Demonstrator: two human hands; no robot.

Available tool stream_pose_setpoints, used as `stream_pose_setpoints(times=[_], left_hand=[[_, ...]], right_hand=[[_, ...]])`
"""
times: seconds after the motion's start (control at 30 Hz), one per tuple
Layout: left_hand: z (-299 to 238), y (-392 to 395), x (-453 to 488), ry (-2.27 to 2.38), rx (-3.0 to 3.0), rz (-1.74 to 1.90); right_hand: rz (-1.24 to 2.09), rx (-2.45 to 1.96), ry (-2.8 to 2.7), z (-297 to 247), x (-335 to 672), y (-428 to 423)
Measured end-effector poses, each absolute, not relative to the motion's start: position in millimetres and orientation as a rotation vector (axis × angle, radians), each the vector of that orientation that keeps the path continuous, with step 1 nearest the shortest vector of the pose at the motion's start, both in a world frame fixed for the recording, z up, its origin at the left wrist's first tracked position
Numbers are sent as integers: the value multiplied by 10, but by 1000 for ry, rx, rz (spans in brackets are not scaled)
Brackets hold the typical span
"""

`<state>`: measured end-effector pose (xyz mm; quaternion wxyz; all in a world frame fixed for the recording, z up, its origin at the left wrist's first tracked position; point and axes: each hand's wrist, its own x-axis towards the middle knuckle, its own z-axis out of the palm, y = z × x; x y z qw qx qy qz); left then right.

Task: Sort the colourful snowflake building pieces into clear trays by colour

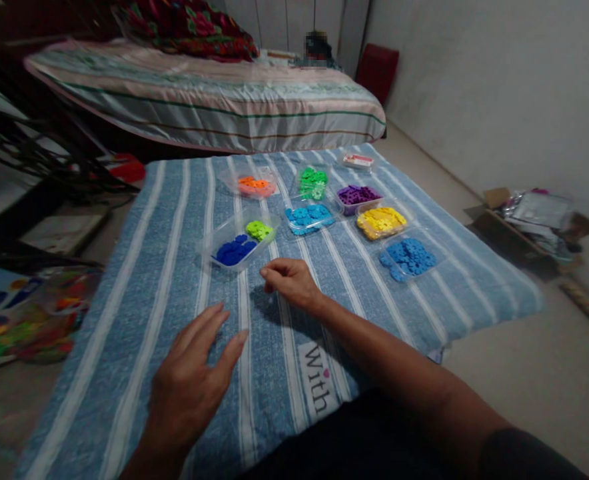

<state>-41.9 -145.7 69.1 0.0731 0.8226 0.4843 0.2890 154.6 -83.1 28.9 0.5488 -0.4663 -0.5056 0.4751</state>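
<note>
Over the striped cloth, my left hand (192, 373) is open, fingers stretched forward and thumb apart, holding nothing. My right hand (290, 283) is curled closed just right of a clear plastic box (204, 245); whatever its fingers may hold is hidden. Inside that box lie dark blue plastic discs (234, 251) and lime green ones (259, 231). Beyond my right hand, a second clear tub holds light blue pieces (308, 217). Yellow pieces (382, 221) and mid-blue pieces (408, 259) fill two tubs to the right.
Farther back are tubs of orange pieces (254, 187), green pieces (313, 183) and purple pieces (357, 195), plus a small clear box (357, 161). A bed (214, 110) stands behind the cloth-covered surface (174, 220). An open cardboard box (529, 233) sits on the floor at right.
</note>
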Motion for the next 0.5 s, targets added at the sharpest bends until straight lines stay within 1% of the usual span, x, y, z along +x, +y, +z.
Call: stream_pose_setpoints(times=[0.1,0.2,0.33,0.5], left_hand=[[513,-1153,-27,1429,2588,636],[291,-1012,129,1495,2628,458],[119,-1025,42,1571,2652,294],[133,-1115,-144,1656,2665,192]], right_hand=[[964,-1214,-1291,155,1601,-751],[839,-1323,-1420,83,1580,-754],[833,-1349,-1454,74,1571,-757],[835,-1296,-1453,48,1595,-745]])
